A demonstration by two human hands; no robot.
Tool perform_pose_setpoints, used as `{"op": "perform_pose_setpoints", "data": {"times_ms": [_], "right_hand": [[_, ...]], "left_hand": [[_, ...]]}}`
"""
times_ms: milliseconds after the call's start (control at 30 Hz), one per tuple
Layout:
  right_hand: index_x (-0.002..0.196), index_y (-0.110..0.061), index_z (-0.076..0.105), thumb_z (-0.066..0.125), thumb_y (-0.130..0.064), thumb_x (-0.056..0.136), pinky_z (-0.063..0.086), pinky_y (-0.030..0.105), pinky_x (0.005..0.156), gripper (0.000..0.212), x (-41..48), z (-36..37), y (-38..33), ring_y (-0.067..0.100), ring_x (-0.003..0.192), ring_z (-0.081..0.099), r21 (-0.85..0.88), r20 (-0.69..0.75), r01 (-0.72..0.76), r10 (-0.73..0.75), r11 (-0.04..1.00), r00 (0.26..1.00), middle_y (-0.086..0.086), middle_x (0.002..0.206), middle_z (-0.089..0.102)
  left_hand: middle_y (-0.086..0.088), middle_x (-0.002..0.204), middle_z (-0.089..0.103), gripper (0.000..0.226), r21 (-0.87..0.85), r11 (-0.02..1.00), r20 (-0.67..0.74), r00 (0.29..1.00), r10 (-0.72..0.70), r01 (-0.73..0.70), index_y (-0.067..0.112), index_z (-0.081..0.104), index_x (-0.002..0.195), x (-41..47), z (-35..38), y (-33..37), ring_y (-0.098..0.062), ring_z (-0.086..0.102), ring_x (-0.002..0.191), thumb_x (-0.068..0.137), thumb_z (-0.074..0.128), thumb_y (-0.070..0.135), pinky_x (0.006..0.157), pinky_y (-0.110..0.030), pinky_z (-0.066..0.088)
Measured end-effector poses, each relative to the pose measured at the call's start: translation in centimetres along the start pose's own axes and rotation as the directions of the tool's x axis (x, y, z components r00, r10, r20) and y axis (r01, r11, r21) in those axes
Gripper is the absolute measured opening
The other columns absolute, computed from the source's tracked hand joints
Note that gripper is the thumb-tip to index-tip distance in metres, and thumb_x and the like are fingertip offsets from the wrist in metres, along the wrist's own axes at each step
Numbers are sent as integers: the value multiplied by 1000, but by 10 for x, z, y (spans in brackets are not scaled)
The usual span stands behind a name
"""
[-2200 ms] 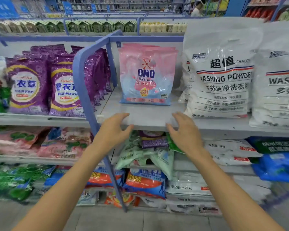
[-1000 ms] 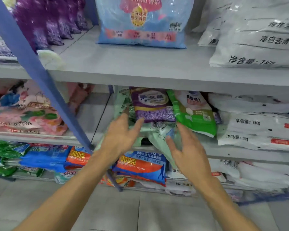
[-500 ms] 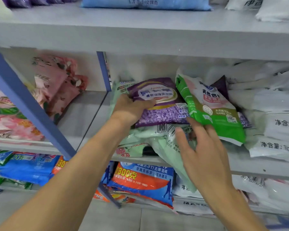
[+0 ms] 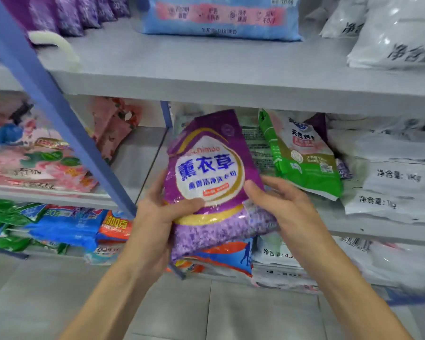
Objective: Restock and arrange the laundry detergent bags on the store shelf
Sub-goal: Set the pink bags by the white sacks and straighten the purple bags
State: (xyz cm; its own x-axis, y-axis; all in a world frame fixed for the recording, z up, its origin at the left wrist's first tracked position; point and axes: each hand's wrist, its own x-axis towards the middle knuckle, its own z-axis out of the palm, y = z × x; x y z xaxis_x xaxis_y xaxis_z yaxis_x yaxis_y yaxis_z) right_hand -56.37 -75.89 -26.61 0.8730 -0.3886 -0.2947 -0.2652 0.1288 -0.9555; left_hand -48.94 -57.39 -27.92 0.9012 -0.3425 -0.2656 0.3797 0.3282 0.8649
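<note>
Hands grip purple plastic lavender detergent bag [image 4: 207, 182] upright before grey middle shelf [image 4: 368, 227]: left hand [image 4: 157, 212] clasps lower edge, right hand [image 4: 280, 204] steadies side; label faces out, seemingly for checking.

**Bright, flat light, soft edges**

Overhead light washes the upper shelf [image 4: 206, 79] pale, and dim shadow lies beneath it. Glare sheens the white bags [image 4: 398, 33]. The purple bag [image 4: 206, 173] reads sharp at centre. The pink bags [image 4: 35, 165] smear blockily, and the blue post [image 4: 60, 111] slants with wide-angle skew.
</note>
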Motion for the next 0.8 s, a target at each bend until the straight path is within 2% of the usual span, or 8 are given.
{"op": "perform_pose_setpoints", "data": {"times_ms": [67,167,267,333,433,600,700,800], "right_hand": [[117,-14,71,87,-35,52,60,40,86,70,-13,0,-2,27,93,77,118,58,-78,71,990,996,9,105,79],[111,-10,74,87,-24,59,61,44,91,55,-38,-5,-10,30,94,77,172,123,-133,113,976,986,15,106,79],[121,-12,68,93,-8,63,63,38,83,64,-65,-10,-32,27,97,76,159,224,-139,101,977,969,11,109,78],[124,-13,64,90,1,62,62,29,76,69,-81,-11,-51,21,96,77,116,264,-121,87,986,961,8,108,79],[124,-12,63,83,8,67,61,26,74,64,-103,-14,-74,20,97,77,87,288,-108,79,990,954,6,107,79],[118,-10,68,83,11,70,60,23,74,55,-129,-15,-95,19,95,77,15,350,-122,109,992,930,6,105,80],[126,-6,65,90,3,62,59,30,84,69,-138,-11,-99,25,103,75,-13,415,-139,132,990,900,10,112,78],[126,-4,66,86,0,58,59,33,87,71,-144,-1,-106,29,105,75,17,446,-132,110,991,888,13,113,77]], "left_hand": [[-17,119,73,78,10,1000,10,1000,-16,16,10,57,136,-24,-1,2,-37,72,105,63,75,-8,81,-44,62],[-16,121,73,69,-14,998,37,998,-58,58,11,60,135,-55,9,16,-35,72,108,70,79,5,83,-42,61],[-13,121,73,55,-34,998,11,999,-53,53,13,59,135,-78,25,40,-31,73,108,81,72,8,84,-41,62],[-11,121,74,48,-18,999,14,999,-47,47,17,60,133,-90,37,58,-29,73,107,86,66,8,85,-41,62],[-10,121,74,41,-8,997,36,996,-81,81,21,61,131,-114,48,80,-30,73,107,92,63,10,82,-42,63],[-16,122,72,63,-11,992,60,991,-122,123,22,57,133,-153,51,93,-37,72,108,76,74,3,79,-46,63],[-17,121,73,96,11,993,81,990,-115,114,24,57,132,-173,45,99,-39,72,106,49,100,4,75,-44,63],[-14,121,73,106,108,993,116,992,-55,43,25,55,133,-186,39,113,-36,71,109,39,95,-3,79,-42,62]]}}
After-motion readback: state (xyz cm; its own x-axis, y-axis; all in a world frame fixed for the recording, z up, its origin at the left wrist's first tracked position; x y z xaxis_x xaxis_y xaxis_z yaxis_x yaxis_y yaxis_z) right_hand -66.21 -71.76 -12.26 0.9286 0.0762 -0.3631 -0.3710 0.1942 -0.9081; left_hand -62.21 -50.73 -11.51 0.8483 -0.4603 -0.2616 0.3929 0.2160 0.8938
